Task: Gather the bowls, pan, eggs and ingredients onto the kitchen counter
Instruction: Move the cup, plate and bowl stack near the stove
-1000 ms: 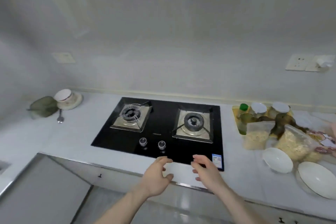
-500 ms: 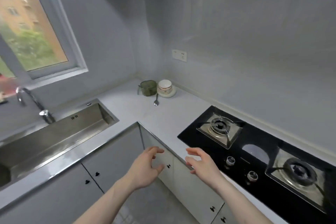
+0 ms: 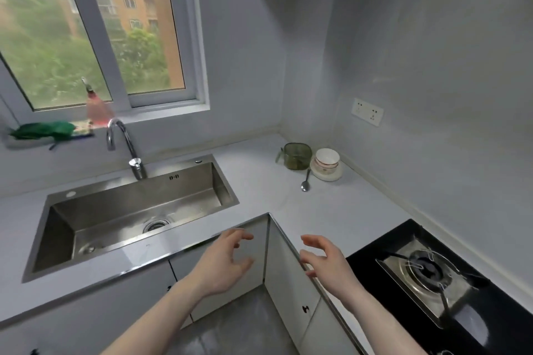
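We look down on an L-shaped pale desk (image 3: 340, 210) that wraps round an inner corner. Set into its left run is a steel sink (image 3: 132, 210), with a curved tap (image 3: 124, 147) rising behind it under the window (image 3: 95, 29). On the right run lies a black gas hob (image 3: 450, 282), one burner in view. Below the desk edge stand pale cabinet doors (image 3: 291, 282).

Our two bare forearms reach forward over the floor in front of that inner corner. Our left hand (image 3: 222, 262) hangs in the air with fingers loosely bent and spread, holding nothing. Our right hand (image 3: 326, 262) does the same, its palm facing the left one, the two well apart.

In the far corner of the desk stands a green glass jar (image 3: 297, 155). Just beside it, to the right, a small white bowl (image 3: 327, 160) sits on a white saucer (image 3: 327, 174). A metal spoon (image 3: 305, 181) lies on the desk in front of them.
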Tool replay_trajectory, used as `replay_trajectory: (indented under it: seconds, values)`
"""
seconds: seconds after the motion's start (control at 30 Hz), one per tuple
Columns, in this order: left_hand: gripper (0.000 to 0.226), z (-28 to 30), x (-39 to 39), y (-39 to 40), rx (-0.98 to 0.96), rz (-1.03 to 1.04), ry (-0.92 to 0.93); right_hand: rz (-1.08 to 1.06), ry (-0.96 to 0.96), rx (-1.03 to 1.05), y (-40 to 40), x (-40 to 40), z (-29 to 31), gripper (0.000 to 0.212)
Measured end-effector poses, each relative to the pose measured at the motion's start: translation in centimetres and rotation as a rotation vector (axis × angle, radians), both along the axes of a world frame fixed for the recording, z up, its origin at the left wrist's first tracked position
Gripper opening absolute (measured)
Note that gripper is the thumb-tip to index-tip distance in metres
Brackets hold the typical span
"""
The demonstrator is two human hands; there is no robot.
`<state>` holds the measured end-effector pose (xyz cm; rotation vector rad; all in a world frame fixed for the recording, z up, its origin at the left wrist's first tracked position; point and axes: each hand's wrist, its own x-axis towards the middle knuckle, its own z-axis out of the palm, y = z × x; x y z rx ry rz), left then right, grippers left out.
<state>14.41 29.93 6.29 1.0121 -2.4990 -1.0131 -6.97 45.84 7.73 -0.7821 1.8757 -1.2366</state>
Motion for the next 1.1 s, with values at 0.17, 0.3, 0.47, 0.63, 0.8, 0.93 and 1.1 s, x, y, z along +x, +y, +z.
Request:
replay_trajectory:
  seconds: [0.17, 0.3, 0.47, 0.63, 0.8, 0.93, 1.1]
  values:
    - [0.042, 0.4, -3.6, -6.4, -0.020, 0.026, 0.017, -0.002, 0.034, 0.001, -5.6, -4.0, -0.5, 0.030]
    - [0.041, -0.9, -6.0, -10.4, 0.014, 0.015, 0.012, -0.031, 0.008, 0.010, -9.8, -6.4, -1.3, 0.028]
    - [0.037, -1.4, -9.7, -15.8, 0.020, -0.021, 0.011, -0.045, 0.030, 0.021, -14.2, -9.1, -1.1, 0.030]
    - [0.035, -1.7, -13.6, -23.2, 0.038, -0.103, -0.021, -0.170, 0.006, 0.022, -18.2, -11.7, -1.8, 0.030]
    - [0.036, -2.3, -16.7, -30.5, 0.055, -0.179, -0.064, -0.288, -0.023, 0.053, -22.6, -13.0, -3.7, 0.029]
    - [0.038, -3.3, -19.5, -35.1, 0.084, -0.222, -0.117, -0.356, -0.064, 0.087, -25.1, -13.4, -5.4, 0.029]
    - [0.039, -5.3, -23.4, -38.9, 0.116, -0.262, -0.203, -0.456, -0.139, 0.151, -26.1, -14.9, -7.6, 0.027]
